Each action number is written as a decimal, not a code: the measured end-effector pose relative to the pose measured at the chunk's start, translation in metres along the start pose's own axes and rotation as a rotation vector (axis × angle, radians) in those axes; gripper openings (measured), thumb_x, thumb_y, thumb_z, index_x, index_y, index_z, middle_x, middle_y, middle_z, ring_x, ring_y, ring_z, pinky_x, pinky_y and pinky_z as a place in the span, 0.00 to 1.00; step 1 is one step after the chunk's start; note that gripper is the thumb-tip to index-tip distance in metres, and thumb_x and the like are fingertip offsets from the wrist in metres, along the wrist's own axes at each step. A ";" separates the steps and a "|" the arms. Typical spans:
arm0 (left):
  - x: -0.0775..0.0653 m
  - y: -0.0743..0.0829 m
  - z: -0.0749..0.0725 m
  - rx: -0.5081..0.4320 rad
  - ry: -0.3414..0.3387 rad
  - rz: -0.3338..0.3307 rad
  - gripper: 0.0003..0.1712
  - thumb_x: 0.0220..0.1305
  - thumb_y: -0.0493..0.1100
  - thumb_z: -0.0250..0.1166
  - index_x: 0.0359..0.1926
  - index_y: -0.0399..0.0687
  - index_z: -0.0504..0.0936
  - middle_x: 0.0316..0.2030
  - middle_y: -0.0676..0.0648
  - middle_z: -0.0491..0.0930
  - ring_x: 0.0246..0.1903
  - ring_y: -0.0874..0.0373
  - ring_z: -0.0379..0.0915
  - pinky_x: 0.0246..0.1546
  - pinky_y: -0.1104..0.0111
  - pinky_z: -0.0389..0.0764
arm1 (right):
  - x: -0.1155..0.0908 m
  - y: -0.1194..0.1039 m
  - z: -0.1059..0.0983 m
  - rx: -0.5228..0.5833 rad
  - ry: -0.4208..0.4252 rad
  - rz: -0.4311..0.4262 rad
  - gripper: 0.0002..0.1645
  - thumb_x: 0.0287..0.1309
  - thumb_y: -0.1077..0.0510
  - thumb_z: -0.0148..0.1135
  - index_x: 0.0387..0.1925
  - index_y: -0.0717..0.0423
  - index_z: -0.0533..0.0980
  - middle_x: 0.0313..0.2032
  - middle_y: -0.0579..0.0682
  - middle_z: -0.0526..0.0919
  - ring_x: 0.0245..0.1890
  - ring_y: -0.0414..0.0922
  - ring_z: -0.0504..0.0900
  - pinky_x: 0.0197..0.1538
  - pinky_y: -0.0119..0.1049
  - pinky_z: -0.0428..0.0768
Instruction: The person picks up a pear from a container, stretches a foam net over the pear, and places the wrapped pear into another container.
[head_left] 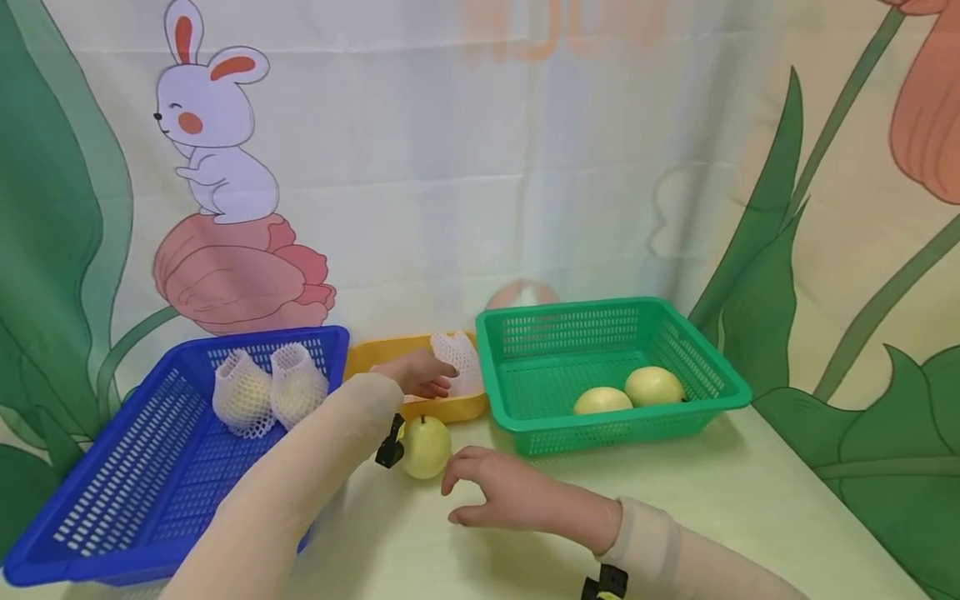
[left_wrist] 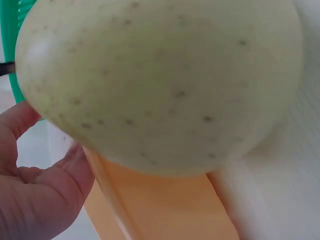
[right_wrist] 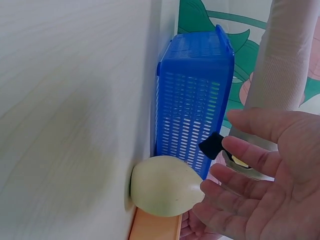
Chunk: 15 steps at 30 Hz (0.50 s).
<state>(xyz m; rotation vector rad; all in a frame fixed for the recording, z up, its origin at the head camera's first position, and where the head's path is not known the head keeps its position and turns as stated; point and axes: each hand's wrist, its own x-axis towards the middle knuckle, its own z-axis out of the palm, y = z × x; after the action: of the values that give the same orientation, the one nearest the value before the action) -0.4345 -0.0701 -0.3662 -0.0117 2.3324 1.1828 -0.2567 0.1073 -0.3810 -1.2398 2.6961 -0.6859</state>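
A bare yellow pear (head_left: 426, 450) stands stem-up on the table, in front of a shallow orange tray (head_left: 465, 408). Over that tray is my left hand (head_left: 417, 372), its fingers loosely bent beside a white foam net (head_left: 462, 367). In the left wrist view the pear (left_wrist: 165, 85) fills most of the picture, with the left hand (left_wrist: 45, 180) behind it at the lower left. My right hand (head_left: 506, 492) is just right of the pear, thumb and fingers spread apart with nothing between them. The right wrist view shows those relaxed fingers (right_wrist: 240, 187) near the pear (right_wrist: 167, 186).
On the left stands a blue basket (head_left: 97, 475) holding two pears in foam nets (head_left: 243, 396). A green basket (head_left: 615, 436) on the right holds two bare pears (head_left: 654, 386). Behind everything hangs a printed cloth (head_left: 420, 167) with a rabbit and flowers.
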 end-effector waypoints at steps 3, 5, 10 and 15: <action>0.002 0.001 0.002 -0.062 0.007 -0.035 0.30 0.76 0.49 0.58 0.68 0.32 0.69 0.62 0.33 0.78 0.57 0.46 0.79 0.70 0.59 0.76 | 0.000 0.002 0.002 0.007 -0.003 0.016 0.11 0.63 0.56 0.70 0.45 0.54 0.82 0.52 0.50 0.84 0.55 0.45 0.82 0.62 0.34 0.79; 0.003 0.001 0.003 -0.107 0.008 -0.054 0.32 0.76 0.50 0.59 0.70 0.32 0.67 0.64 0.32 0.76 0.61 0.44 0.77 0.71 0.59 0.74 | 0.001 0.003 0.003 0.015 -0.008 0.025 0.11 0.63 0.56 0.69 0.45 0.53 0.82 0.52 0.49 0.84 0.55 0.44 0.81 0.62 0.33 0.79; 0.005 0.002 0.008 -0.110 0.042 -0.024 0.35 0.76 0.49 0.59 0.73 0.33 0.62 0.65 0.32 0.73 0.61 0.44 0.77 0.71 0.59 0.74 | 0.003 0.003 0.005 0.035 -0.014 0.030 0.11 0.64 0.55 0.69 0.46 0.53 0.82 0.52 0.48 0.84 0.55 0.45 0.82 0.61 0.32 0.79; 0.008 0.005 0.013 -0.099 0.128 0.054 0.27 0.74 0.40 0.60 0.68 0.30 0.67 0.49 0.38 0.76 0.42 0.52 0.76 0.65 0.60 0.80 | 0.003 0.003 0.004 0.026 -0.002 0.003 0.11 0.64 0.55 0.69 0.46 0.54 0.82 0.52 0.49 0.84 0.55 0.45 0.82 0.61 0.32 0.80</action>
<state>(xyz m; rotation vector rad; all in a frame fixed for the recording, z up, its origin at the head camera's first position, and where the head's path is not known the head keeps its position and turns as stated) -0.4368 -0.0550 -0.3721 -0.0617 2.3945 1.3600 -0.2598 0.1051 -0.3852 -1.2292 2.6777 -0.7164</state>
